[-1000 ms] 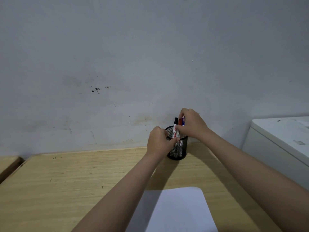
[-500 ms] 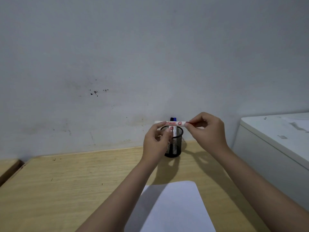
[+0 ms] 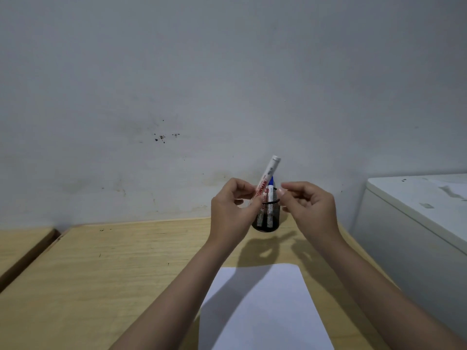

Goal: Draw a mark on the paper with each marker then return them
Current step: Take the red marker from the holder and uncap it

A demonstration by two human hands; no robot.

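A grey wall (image 3: 227, 84) fills the upper part of the view, with a few dark specks to the left of centre. Below it lies a pale wooden tabletop (image 3: 113, 274), and a second wooden surface (image 3: 20, 246) sits at its left edge across a dark gap. A white cabinet (image 3: 414, 236) stands against the right side of the tabletop.

A white sheet of paper (image 3: 265, 311) lies flat on the near part of the tabletop, between the two forearms, its near edge cut off by the frame. No mark shows on the visible part.

The left hand (image 3: 231, 213) is raised above the tabletop, in front of the cup, and pinches a white marker with red lettering (image 3: 266, 179) between thumb and fingers. The marker tilts up and to the right, its free end pointing toward the wall. Whether that end wears a cap cannot be told.

The right hand (image 3: 309, 208) hovers just right of the marker, apart from it, fingers curled and thumb close to forefinger. Something small may sit between them, but it is too hidden to tell.

A black mesh cup (image 3: 267, 218) stands upright near the wall, behind the hands and partly hidden by the left one. A marker with a blue cap (image 3: 271, 190) stands in it, its top rising above the rim. Another pale barrel shows through the mesh beside it.
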